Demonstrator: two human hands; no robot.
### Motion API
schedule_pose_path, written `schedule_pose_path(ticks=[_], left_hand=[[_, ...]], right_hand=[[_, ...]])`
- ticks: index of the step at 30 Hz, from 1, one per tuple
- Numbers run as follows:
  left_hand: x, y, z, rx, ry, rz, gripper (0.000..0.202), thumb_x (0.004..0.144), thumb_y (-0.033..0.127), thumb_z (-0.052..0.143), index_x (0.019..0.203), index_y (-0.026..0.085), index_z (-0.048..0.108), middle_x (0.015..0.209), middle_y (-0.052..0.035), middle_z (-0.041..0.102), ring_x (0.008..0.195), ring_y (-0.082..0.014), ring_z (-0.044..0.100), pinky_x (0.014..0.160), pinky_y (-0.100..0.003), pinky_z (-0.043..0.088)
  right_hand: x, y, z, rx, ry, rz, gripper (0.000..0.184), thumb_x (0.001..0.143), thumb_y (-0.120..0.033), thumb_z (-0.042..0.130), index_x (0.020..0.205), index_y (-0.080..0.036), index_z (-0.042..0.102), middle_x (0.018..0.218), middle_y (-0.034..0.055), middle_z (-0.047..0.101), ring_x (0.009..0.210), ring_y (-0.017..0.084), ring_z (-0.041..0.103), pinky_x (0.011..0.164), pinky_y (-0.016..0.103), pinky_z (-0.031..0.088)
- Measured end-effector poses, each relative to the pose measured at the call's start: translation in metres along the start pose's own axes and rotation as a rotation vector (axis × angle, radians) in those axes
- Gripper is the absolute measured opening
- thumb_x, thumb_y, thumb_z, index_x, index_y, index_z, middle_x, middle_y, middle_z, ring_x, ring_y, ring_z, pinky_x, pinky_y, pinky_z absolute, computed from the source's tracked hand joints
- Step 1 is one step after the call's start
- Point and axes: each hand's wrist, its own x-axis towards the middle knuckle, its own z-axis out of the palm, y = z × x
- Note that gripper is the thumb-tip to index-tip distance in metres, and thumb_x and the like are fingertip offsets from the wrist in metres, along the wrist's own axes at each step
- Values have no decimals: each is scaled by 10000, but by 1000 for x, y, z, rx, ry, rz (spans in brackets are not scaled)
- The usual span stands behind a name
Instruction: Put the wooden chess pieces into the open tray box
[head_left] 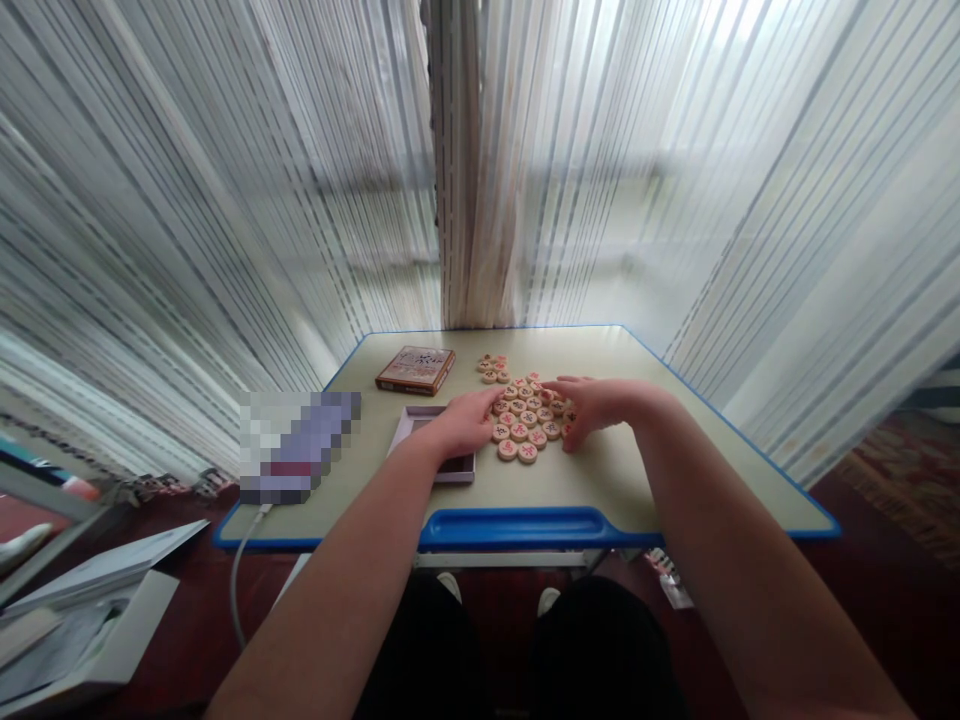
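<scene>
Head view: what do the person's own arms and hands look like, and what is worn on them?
Bare throughout: no glove shows on the left hand or right hand, and no sleeve, watch or cable on the left forearm or right forearm. Each forearm narrows towards the wrist. No markings stand out.

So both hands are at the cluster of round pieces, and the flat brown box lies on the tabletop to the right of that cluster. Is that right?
Not quite: the head view shows the flat brown box to the left of the cluster of round pieces. The rest holds: it lies on the tabletop, and the left hand and right hand are at the cluster.
</scene>
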Motion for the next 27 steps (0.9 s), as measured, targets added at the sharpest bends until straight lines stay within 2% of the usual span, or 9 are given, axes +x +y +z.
schedule_pose_path(ticks=[5,8,10,13,16,21,24,27], left_hand=[[1,-3,3,-32,27,4,715,697,58,447,1400,161,365,1405,-67,458,1283,-211,440,1093,-338,332],[2,-5,4,-66,59,-4,679,722,82,463,1392,147,375,1360,-79,510,1255,-201,475,1067,-312,366],[2,-5,5,-72,84,6,653,728,89,477,1375,141,404,1325,-82,545,1225,-192,506,1049,-292,385],[2,-4,4,-18,120,27,583,727,91,490,1308,139,500,1266,-80,594,1166,-202,552,1024,-293,413],[3,-3,3,52,153,36,521,718,88,495,1228,151,581,1219,-75,624,1126,-214,570,1010,-313,429],[6,-5,5,59,224,97,470,723,87,513,1181,144,602,1233,-85,599,1138,-209,546,1028,-307,418],[7,-6,6,39,254,79,380,763,117,511,1125,151,620,1189,-93,598,1051,-211,583,970,-330,463],[8,-8,8,34,266,61,255,789,137,518,995,161,665,1082,-87,618,945,-204,610,903,-347,494]], right_hand=[[-4,2,-3,0,-12,41,1208,438,-502,790,1474,-272,213,1537,92,197,1369,363,234,1080,466,289],[-5,5,-4,-7,-12,63,1210,437,-499,791,1474,-236,225,1539,101,188,1377,353,219,1090,444,280],[-3,7,-4,-10,1,79,1168,462,-480,782,1468,-215,250,1523,109,236,1366,337,257,1086,426,292],[-1,9,-3,-13,9,73,1108,486,-461,775,1452,-208,294,1482,115,329,1322,320,350,1064,408,327],[-2,9,-3,-4,8,68,1093,488,-471,773,1443,-207,314,1466,114,358,1295,321,388,1047,401,348],[-5,8,-3,2,33,112,1084,513,-477,761,1451,-199,294,1455,128,367,1281,326,405,1029,394,366],[-3,9,-2,16,61,100,1041,543,-474,742,1446,-200,303,1430,128,401,1262,315,431,1014,386,384],[0,11,0,5,83,67,1020,539,-460,744,1434,-206,326,1424,120,406,1243,309,450,1010,382,391]])
